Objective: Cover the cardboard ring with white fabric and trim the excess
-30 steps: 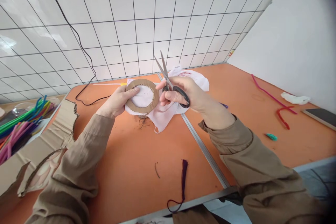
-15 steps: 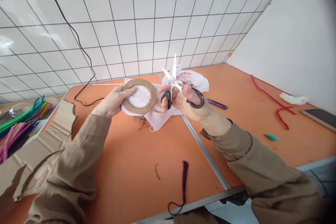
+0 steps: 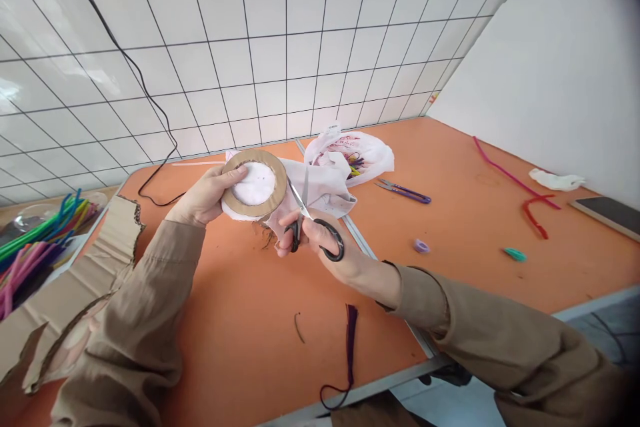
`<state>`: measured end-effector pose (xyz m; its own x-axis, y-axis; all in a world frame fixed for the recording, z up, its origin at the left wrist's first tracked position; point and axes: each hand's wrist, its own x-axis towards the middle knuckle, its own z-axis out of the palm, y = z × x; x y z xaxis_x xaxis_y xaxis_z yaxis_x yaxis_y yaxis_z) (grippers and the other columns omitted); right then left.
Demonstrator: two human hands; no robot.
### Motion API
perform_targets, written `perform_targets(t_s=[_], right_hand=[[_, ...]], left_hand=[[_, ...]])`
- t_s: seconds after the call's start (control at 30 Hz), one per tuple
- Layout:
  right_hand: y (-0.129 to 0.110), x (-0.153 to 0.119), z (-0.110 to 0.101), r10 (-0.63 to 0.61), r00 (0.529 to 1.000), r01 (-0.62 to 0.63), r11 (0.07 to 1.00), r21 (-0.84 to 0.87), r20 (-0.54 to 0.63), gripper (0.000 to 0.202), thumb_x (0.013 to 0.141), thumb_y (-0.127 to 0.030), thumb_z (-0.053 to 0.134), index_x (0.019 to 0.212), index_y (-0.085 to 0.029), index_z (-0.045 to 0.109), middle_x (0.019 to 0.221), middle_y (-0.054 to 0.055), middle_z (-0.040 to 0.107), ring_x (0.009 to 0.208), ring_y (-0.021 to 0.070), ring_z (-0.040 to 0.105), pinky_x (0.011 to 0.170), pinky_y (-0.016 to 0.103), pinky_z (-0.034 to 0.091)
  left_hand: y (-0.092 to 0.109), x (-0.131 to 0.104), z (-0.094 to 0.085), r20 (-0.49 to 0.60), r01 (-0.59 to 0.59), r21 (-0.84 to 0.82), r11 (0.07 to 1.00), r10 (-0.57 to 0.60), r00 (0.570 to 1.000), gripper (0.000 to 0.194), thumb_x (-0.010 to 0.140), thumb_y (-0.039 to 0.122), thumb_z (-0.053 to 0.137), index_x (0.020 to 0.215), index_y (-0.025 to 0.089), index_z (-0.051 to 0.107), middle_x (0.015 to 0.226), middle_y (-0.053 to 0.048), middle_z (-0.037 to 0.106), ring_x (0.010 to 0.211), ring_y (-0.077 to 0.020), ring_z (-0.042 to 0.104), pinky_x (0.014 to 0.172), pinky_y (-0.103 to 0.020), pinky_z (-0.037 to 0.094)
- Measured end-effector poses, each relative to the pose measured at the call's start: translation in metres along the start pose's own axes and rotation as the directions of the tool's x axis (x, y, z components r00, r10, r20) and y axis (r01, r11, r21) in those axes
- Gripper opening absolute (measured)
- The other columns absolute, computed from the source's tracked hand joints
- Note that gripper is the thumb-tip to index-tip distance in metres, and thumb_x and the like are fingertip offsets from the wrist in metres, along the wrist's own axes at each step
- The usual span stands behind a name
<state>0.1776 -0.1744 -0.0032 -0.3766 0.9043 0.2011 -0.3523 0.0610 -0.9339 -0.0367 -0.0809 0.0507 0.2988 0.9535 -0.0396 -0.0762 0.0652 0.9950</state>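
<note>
My left hand (image 3: 207,195) grips a cardboard ring (image 3: 277,177) at its left side, thumb on the front, fingers hidden behind. White cloth (image 3: 259,183) shows through the ring's hole, and more of it spreads out behind and to the right. In my right hand (image 3: 325,247) is a pair of scissors (image 3: 304,209) with black handles, thumb through one loop and fingers at the other. Their blades are parted and point up and away, beside the ring's right edge, over the loose cloth. Whether cloth lies between the blades I cannot tell.
A white plastic bag (image 3: 370,153) with colourful bits lies behind, near blue-handled thread snips (image 3: 404,191). Torn cardboard (image 3: 95,260) and pipe cleaners (image 3: 30,240) are at left. A purple tassel (image 3: 351,347) lies at the front edge, a phone (image 3: 610,213) at far right.
My right hand has brought the scissors left and down, up to the ring's right edge, and their blades are closer together. The ring stays in my left hand. The view has shifted slightly.
</note>
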Motion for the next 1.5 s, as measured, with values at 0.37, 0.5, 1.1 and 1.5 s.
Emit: perform_targets(t_s=[0.37, 0.5, 1.1, 1.5], right_hand=[[0.014, -0.012, 0.008, 0.077, 0.997, -0.077, 0.997, -0.025, 0.006, 0.041, 0.081, -0.060, 0.065, 0.088, -0.019, 0.061, 0.068, 0.003, 0.066, 0.068, 0.0194, 0.066, 0.072, 0.036, 0.048], [0.014, -0.012, 0.010, 0.087, 0.995, -0.087, 0.996, -0.012, 0.047, 0.043, 0.081, -0.061, 0.065, 0.086, -0.019, 0.060, 0.066, 0.002, 0.066, 0.065, 0.0178, 0.065, 0.070, 0.034, 0.049], [0.017, 0.005, 0.017, -0.078, 0.981, 0.078, 0.997, -0.009, -0.180, 0.039, 0.085, -0.059, 0.062, 0.097, -0.022, 0.058, 0.089, 0.005, 0.063, 0.086, 0.0194, 0.062, 0.077, 0.035, 0.051], [0.004, 0.013, 0.012, -0.097, 0.993, 0.085, 0.985, -0.150, -0.073, 0.037, 0.082, -0.053, 0.064, 0.077, -0.023, 0.043, 0.075, 0.000, 0.048, 0.070, 0.0171, 0.049, 0.068, 0.035, 0.046]], left_hand=[[0.005, -0.003, -0.003, -0.086, -0.023, 0.066, 0.998, 0.028, 0.996, 0.036, 0.074, 0.039, 0.078, 0.097, 0.011, 0.074, 0.101, -0.014, 0.075, 0.103, -0.0307, 0.067, 0.082, -0.034, 0.057], [0.006, -0.003, -0.002, -0.131, -0.065, 0.073, 0.995, 0.074, 0.989, 0.038, 0.074, 0.040, 0.078, 0.100, 0.013, 0.073, 0.108, -0.013, 0.074, 0.108, -0.0319, 0.066, 0.087, -0.036, 0.057], [0.014, -0.011, 0.011, 0.001, -0.018, 0.070, 0.997, 0.018, 1.000, 0.036, 0.077, 0.037, 0.075, 0.098, 0.009, 0.073, 0.096, -0.015, 0.076, 0.096, -0.0318, 0.069, 0.080, -0.038, 0.056], [0.011, -0.010, 0.012, 0.064, 0.049, 0.119, 0.992, -0.057, 0.996, 0.038, 0.074, 0.040, 0.078, 0.096, 0.009, 0.074, 0.088, -0.014, 0.076, 0.087, -0.0290, 0.070, 0.070, -0.033, 0.056]])
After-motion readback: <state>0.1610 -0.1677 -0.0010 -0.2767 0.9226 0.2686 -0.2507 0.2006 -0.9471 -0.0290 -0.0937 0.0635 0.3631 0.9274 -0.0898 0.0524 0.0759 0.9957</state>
